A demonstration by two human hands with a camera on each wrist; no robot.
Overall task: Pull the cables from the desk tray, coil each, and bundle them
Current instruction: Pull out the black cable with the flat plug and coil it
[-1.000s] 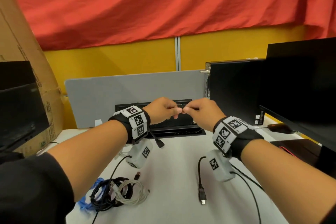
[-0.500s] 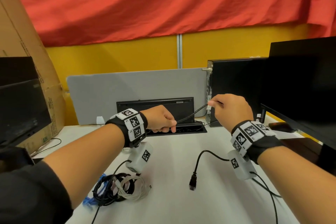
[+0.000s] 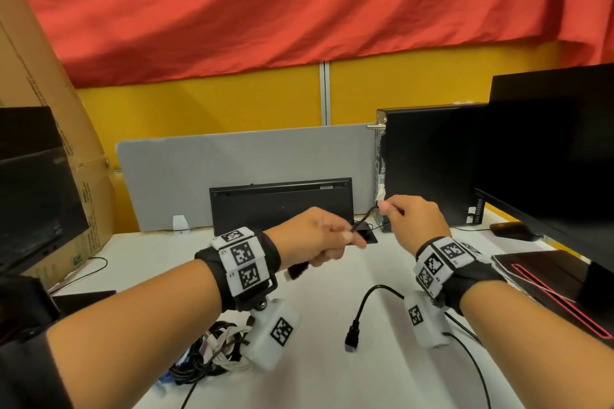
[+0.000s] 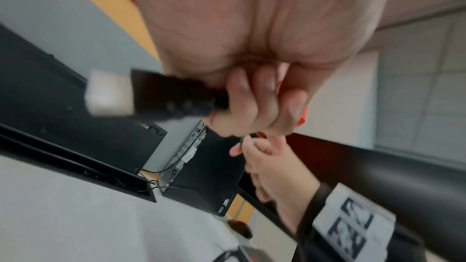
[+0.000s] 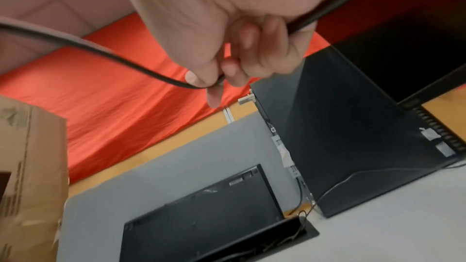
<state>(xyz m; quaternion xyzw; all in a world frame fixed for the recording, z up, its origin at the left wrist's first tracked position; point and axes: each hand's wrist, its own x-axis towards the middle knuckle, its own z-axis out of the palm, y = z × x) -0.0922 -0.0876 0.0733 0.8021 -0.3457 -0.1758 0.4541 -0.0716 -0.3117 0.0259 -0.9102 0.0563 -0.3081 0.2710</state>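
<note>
A black cable [image 3: 362, 221] stretches between my two hands above the white desk [image 3: 319, 375]. My left hand [image 3: 327, 241] grips it just behind a black plug [image 4: 174, 97] with a white tip, which sticks out below the fist. My right hand [image 3: 403, 217] pinches the cable [image 5: 141, 67] between thumb and forefinger a short way to the right. The cable's other plug [image 3: 352, 337] lies on the desk below the right wrist. The open black desk tray [image 5: 290, 234] sits behind my hands, its lid up.
A heap of coiled black, white and blue cables [image 3: 212, 355] lies by my left forearm. A black computer case [image 3: 428, 166] and a monitor [image 3: 548, 156] stand at the right. A cardboard box [image 3: 46, 129] and another dark screen are at the left.
My hands were touching at the fingertips; they have drawn apart with the cable stretched between them, the right going right. The loose plug on the desk slid left and nearer the right wrist.
</note>
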